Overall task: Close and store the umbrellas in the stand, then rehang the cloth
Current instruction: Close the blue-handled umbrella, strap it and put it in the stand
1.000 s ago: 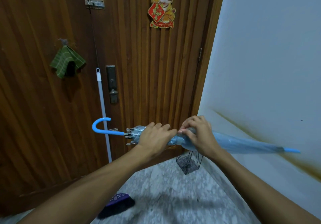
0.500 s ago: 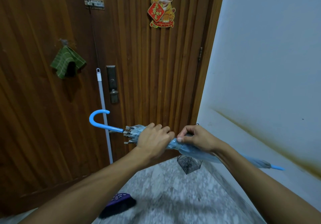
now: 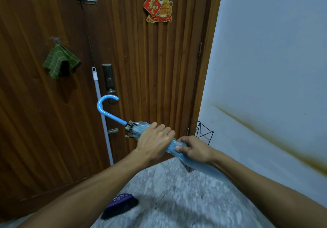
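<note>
Head view: left hand [image 3: 153, 140] and right hand [image 3: 195, 150] both wrapped tight round folded blue umbrella [image 3: 139, 127]; keep tip down, aim into wire stand [image 3: 203, 132], canopy bunched

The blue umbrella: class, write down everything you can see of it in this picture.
The blue umbrella is closed, its translucent light-blue canopy gathered round the shaft. It has a glossy blue hooked handle, seemingly plastic, and dark rib tips bunched below it. It slants, handle up-left before the wooden door, its lower end hidden behind the right arm. The left hand grips it near the rib tips; the right hand holds the canopy lower down.
</note>
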